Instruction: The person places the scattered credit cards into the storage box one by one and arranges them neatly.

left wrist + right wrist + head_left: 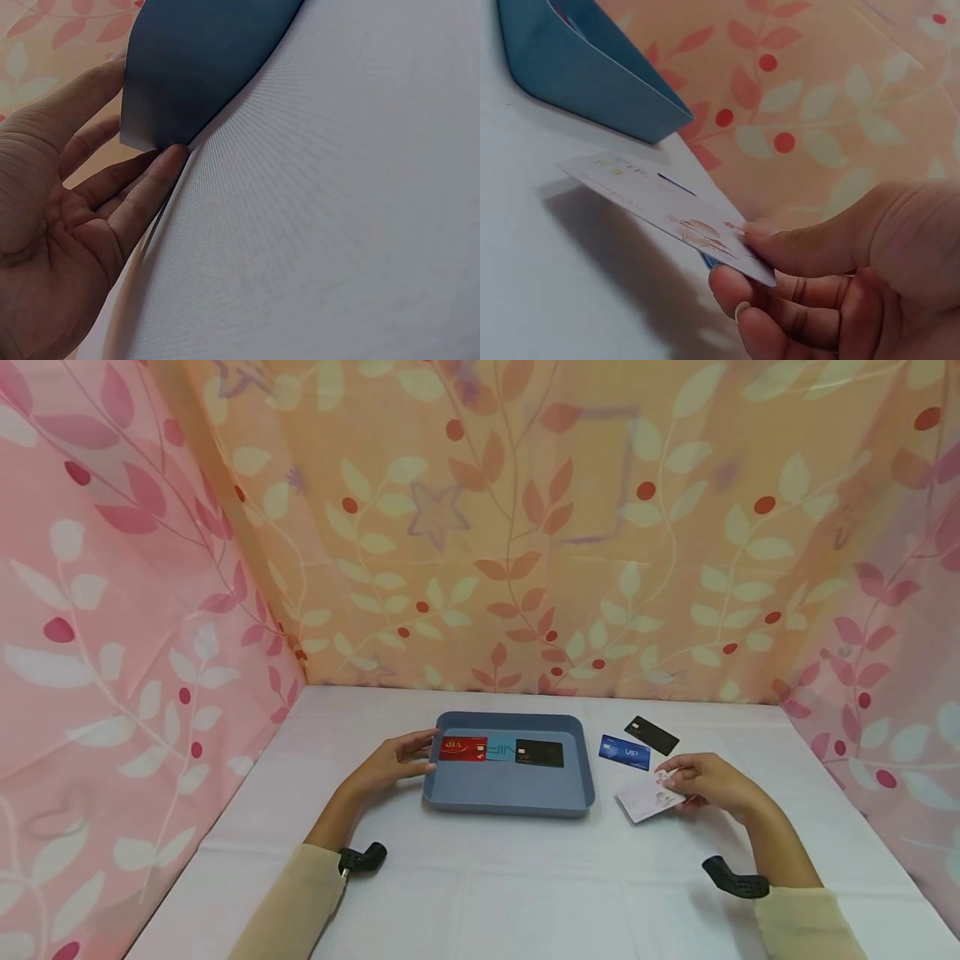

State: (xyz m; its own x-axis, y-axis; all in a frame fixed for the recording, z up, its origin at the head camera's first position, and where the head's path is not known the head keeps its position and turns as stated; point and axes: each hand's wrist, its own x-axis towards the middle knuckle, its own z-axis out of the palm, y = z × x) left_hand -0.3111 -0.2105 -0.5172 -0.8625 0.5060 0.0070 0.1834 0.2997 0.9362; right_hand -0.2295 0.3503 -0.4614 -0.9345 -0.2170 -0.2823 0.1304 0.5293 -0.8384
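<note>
My right hand [716,783] pinches a white card [645,800] between thumb and fingers, to the right of a blue-grey tray [510,792]. In the right wrist view the white card [649,196] is tilted above the tablecloth and casts a shadow, its printed face up. My left hand [386,767] touches the tray's left side with extended fingers; the left wrist view shows a fingertip at the tray wall's lower edge. Inside the tray, a red VIP card [462,749], a light blue card [501,748] and a black card [540,753] lie in a row.
A blue VIP card [624,752] and another black card [652,736] lie on the white tablecloth [480,885], just beyond the right hand. Leaf-patterned cloth hangs [525,527] behind and at both sides. Each wrist wears a black device [735,878].
</note>
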